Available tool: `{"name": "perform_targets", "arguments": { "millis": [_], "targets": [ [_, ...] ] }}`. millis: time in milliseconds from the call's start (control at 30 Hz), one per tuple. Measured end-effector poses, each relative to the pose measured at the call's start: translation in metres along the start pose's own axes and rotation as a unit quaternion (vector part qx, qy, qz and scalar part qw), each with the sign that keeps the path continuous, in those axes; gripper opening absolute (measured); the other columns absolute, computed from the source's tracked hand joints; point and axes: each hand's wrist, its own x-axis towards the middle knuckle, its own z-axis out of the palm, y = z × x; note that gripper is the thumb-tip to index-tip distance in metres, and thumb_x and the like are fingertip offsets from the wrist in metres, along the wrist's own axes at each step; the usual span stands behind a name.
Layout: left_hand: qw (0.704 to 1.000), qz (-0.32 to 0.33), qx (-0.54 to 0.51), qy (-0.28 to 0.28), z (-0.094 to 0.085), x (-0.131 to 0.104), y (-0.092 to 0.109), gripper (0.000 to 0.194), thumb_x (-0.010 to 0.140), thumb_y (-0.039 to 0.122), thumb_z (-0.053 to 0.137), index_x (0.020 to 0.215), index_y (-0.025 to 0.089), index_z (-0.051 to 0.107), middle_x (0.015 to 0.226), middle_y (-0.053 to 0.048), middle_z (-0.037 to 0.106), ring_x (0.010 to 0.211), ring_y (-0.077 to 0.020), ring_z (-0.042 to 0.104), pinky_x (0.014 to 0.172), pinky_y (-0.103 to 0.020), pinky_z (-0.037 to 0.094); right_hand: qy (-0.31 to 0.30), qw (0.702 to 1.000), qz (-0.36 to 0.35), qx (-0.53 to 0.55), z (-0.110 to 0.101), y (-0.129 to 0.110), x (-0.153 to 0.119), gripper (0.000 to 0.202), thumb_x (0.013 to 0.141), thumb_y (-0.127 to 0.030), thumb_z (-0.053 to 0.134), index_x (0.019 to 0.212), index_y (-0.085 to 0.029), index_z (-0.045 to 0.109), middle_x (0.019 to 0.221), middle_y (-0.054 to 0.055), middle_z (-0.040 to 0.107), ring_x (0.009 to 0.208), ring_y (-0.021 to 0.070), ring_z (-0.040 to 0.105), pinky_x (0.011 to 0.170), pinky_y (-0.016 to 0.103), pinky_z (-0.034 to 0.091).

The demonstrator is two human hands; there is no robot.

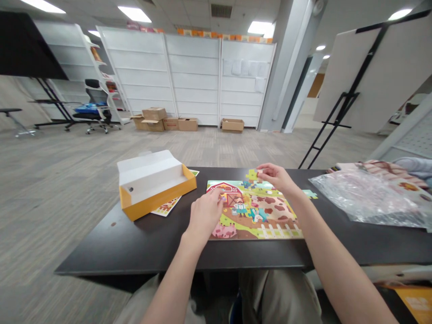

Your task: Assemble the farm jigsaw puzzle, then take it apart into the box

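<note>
Your puzzle (pixel 245 218) lies flat on the black table (pixel 118 243) right in front of you, probably so both hands reach it easily. Your right hand (pixel 276 176) pinches a yellow-green piece (pixel 251 175) by its edge above the far side — I'd guess that keeps most of it in sight. Your left hand (pixel 206 210) is over the barn (pixel 232 200) side, fingers curled; can't tell if they're gripping anything. The open box (pixel 158 196) sits off left, likely to leave you room, hiding most of a picture card (pixel 168 207). Your right arm (pixel 327 238) seems to cover part of another piece (pixel 310 194), and the plastic bag (pixel 371 198) is cut off rightward — contents hard to make out.
</note>
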Motion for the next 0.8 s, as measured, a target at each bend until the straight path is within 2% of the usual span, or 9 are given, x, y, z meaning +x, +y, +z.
{"name": "perform_targets", "arguments": {
  "millis": [100, 200, 267, 333, 433, 500, 600, 800],
  "targets": [
    [0.997, 0.003, 0.075, -0.019, -0.003, -0.001, -0.005, 0.021, 0.095, 0.029, 0.052, 0.111, 0.025, 0.065, 0.107, -0.008, 0.074, 0.093, -0.0286, 0.071, 0.078, -0.038, 0.053, 0.076, 0.997, 0.023, 0.003, -0.019, 0.011, 0.003, 0.049, 0.073, -0.054, 0.076, 0.103, -0.018, 0.065, 0.08, 0.005, 0.072, 0.072, 0.019, 0.066, 0.067, 0.031, 0.05],
    [0.995, 0.004, 0.098, -0.029, -0.003, -0.003, -0.012, 0.021, 0.094, 0.03, 0.053, 0.109, 0.025, 0.065, 0.109, -0.008, 0.072, 0.094, -0.0275, 0.07, 0.078, -0.036, 0.051, 0.067, 0.997, 0.037, 0.008, -0.026, 0.01, -0.001, 0.05, 0.07, -0.055, 0.078, 0.102, -0.019, 0.064, 0.082, 0.006, 0.074, 0.075, 0.02, 0.067, 0.071, 0.032, 0.051],
    [0.993, 0.002, 0.11, -0.032, -0.003, -0.004, -0.016, 0.02, 0.093, 0.031, 0.053, 0.107, 0.024, 0.065, 0.109, -0.008, 0.071, 0.094, -0.0269, 0.069, 0.078, -0.036, 0.05, -0.008, 0.998, 0.056, 0.011, -0.027, 0.003, -0.005, 0.048, 0.069, -0.053, 0.08, 0.098, -0.018, 0.064, 0.079, 0.005, 0.074, 0.073, 0.0188, 0.067, 0.069, 0.03, 0.05],
    [0.992, 0.002, 0.118, -0.04, -0.004, -0.006, -0.018, 0.021, 0.093, 0.034, 0.054, 0.107, 0.023, 0.065, 0.108, -0.009, 0.071, 0.094, -0.0274, 0.068, 0.076, -0.036, 0.05, -0.127, 0.988, 0.09, 0.005, -0.026, -0.006, -0.011, 0.046, 0.068, -0.051, 0.082, 0.092, -0.017, 0.064, 0.075, 0.003, 0.072, 0.067, 0.0161, 0.065, 0.062, 0.027, 0.048],
    [0.99, 0.007, 0.128, -0.059, -0.007, -0.008, -0.016, 0.02, 0.093, 0.035, 0.055, 0.104, 0.022, 0.065, 0.106, -0.009, 0.07, 0.097, -0.0287, 0.066, 0.074, -0.036, 0.05, -0.293, 0.945, 0.143, -0.019, -0.019, -0.018, -0.017, 0.043, 0.067, -0.049, 0.083, 0.088, -0.017, 0.064, 0.067, -0.001, 0.068, 0.055, 0.0113, 0.059, 0.05, 0.021, 0.041],
    [0.99, 0.011, 0.127, -0.063, -0.008, -0.009, -0.014, 0.018, 0.093, 0.034, 0.055, 0.102, 0.022, 0.065, 0.106, -0.009, 0.07, 0.098, -0.0285, 0.066, 0.074, -0.036, 0.05, -0.361, 0.917, 0.168, -0.038, -0.012, -0.021, -0.019, 0.041, 0.066, -0.047, 0.083, 0.087, -0.017, 0.065, 0.064, -0.002, 0.067, 0.05, 0.0099, 0.056, 0.043, 0.019, 0.037],
    [0.99, 0.011, 0.122, -0.064, -0.007, -0.008, -0.012, 0.017, 0.094, 0.033, 0.054, 0.102, 0.023, 0.065, 0.108, -0.008, 0.07, 0.1, -0.0273, 0.065, 0.075, -0.035, 0.05, -0.386, 0.902, 0.184, -0.059, -0.003, -0.019, -0.019, 0.04, 0.063, -0.045, 0.085, 0.087, -0.018, 0.068, 0.064, -0.002, 0.068, 0.048, 0.0099, 0.055, 0.038, 0.018, 0.034],
    [0.993, 0.038, 0.097, -0.052, 0.0, -0.006, -0.007, 0.015, 0.094, 0.026, 0.053, 0.101, 0.023, 0.065, 0.108, -0.008, 0.07, 0.102, -0.0269, 0.065, 0.077, -0.035, 0.051, -0.373, 0.909, 0.152, -0.108, -0.001, -0.007, -0.015, 0.037, 0.055, -0.043, 0.087, 0.079, -0.019, 0.072, 0.067, 0.0, 0.07, 0.056, 0.0126, 0.06, 0.049, 0.021, 0.044]
  ]
}}
